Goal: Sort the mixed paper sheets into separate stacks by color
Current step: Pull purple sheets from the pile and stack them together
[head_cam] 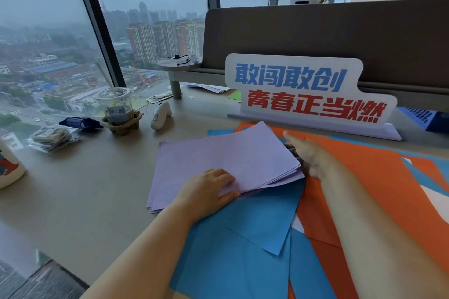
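**Step in hand: squaring the purple stack**

Position. The purple stack (226,160) lies on the desk (97,189), left of centre. Its near right corner overlaps the loose blue sheets (243,250). The orange sheets (376,177) spread out to its right, with more blue showing between them.

Grip state.
- The left hand (209,192) rests on the near edge of the stack. Its fingers are bent on the top sheet and its thumb lies along the edge. Whether the thumb reaches under the paper cannot be told, so it is either a pinch or a plain press.
- The right hand (311,160) stands on its side against the right edge, with the index finger straight along it. It is released and grasps nothing visible.

Procedure, as judged from this layout:
1. Hold the top sheet down with the left hand so the stack does not slide.
2. Push the right edge inward with the flat of the right hand. The lower sheets fan out at the near right corner, so work from the far end toward that corner.
3. Check that no blue sheet is caught under the corner before moving the stack.
4. Slide the squared stack left onto bare desk, away from the blue and orange sheets, which are not yet sorted.

Caution — thin sheets buckle under a hard push, so use light, even pressure.
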Tool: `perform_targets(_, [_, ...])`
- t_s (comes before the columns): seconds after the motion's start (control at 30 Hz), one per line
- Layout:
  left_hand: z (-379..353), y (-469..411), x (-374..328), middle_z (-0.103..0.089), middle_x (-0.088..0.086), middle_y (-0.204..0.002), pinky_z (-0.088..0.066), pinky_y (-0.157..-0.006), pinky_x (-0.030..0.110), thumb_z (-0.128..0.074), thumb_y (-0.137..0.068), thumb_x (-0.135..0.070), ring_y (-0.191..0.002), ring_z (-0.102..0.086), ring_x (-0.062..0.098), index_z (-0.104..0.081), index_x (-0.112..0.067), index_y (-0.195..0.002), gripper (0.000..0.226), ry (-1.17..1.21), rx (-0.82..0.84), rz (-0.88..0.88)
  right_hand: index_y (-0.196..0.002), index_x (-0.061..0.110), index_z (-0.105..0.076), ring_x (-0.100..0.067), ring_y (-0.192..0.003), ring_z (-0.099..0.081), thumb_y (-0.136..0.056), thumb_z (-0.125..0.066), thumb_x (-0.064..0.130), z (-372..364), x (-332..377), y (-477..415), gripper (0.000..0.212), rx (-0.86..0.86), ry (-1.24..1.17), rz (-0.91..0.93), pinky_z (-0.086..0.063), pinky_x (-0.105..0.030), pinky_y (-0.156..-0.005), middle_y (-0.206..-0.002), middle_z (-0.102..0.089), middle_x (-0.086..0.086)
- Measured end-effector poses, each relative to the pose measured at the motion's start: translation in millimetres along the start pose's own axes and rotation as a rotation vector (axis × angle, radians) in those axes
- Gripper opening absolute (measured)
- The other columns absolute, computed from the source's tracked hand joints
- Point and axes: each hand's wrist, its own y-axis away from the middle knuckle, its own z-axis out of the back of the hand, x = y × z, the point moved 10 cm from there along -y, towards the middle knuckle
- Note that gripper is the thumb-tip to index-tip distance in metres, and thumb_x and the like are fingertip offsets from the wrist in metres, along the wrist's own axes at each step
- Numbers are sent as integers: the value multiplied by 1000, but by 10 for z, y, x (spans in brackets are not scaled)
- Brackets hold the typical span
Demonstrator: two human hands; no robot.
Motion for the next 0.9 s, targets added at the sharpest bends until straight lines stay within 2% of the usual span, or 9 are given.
perform_targets(0.07, [16, 0, -33, -58, -8, -124, -43, -92, 28, -16, -76, -66, -115, -52, 15, -60, -22, -120, 75, 18, -46, -36, -106, 5, -62, -27, -79, -59, -92, -47, 52, 81, 7, -44, 52, -67, 122, 19, -43, -30, -66, -92, -65, -12])
perform_targets(0.23, [-22, -14, -113, -55, -13, -126, -42, -93, 23, -16, -71, -66, -118, -47, 8, -59, -27, -121, 77, -9, -29, -102, -120, 3, -61, -30, -110, -56, -93, -45, 50, 109, 76, -59, 57, -93, 449, 102, -38, -33, -87, -119, -62, -13])
perform_targets(0.33, [-32, -22, -135, -58, -11, -122, -46, -91, 26, -17, -76, -64, -113, -52, 11, -61, -26, -118, 72, 3, -17, -125, -118, 3, -61, -30, -110, -58, -95, -45, 45, 10, 32, -49, 51, 1, 396, 77, -41, -37, -94, -115, -65, -13])
perform_targets(0.43, [6, -8, -187, -66, -9, -105, -55, -73, 28, -33, -85, -49, -94, -63, 14, -68, -25, -103, 47, -10, -93, -195, -120, 8, -61, -29, -116, -56, -96, -45, 43, -90, -35, -35, 46, 78, 281, 25, -36, -41, -106, -117, -65, -9])
perform_targets(0.53, [77, 14, -238, -68, -11, -88, -54, -49, 24, -44, -85, -34, -75, -66, 11, -72, -28, -86, 29, -28, -225, -250, -127, 4, -54, -29, -115, -55, -98, -44, 37, -124, -31, -27, 45, 56, 310, 27, -37, -38, -103, -122, -62, -11])
perform_targets(0.67, [185, 37, -277, -68, -11, -83, -48, -39, 22, -47, -80, -25, -66, -66, 12, -73, -26, -76, 26, -32, -321, -245, -136, 2, -44, -29, -121, -47, -98, -41, 37, -136, -6, -64, 52, -2, 459, 48, -39, -34, -98, -139, -48, -13])
perform_targets(0.77, [170, 16, -267, -68, -10, -81, -47, -38, 20, -46, -78, -23, -62, -65, 11, -72, -26, -71, 27, -40, -324, -223, -120, -2, -53, -23, -89, -49, -99, -40, 30, -184, -18, -72, 40, 2, 506, 60, -41, -21, -60, -109, -55, -15])
perform_targets(0.83, [156, 0, -261, -69, -12, -81, -48, -40, 19, -45, -79, -29, -62, -65, 10, -72, -29, -69, 28, -22, -315, -214, -113, -1, -53, -25, -86, -50, -98, -41, 27, -177, -7, -85, 34, -18, 525, 85, -41, -27, -66, -102, -52, -12])
perform_targets(0.9, [120, -8, -266, -70, -13, -83, -50, -44, 18, -45, -81, -39, -62, -66, 8, -73, -32, -70, 30, -13, -288, -220, -128, 1, -46, -29, -105, -55, -98, -43, 24, -161, 5, -87, 38, -31, 515, 99, -45, -35, -88, -118, -53, -13])
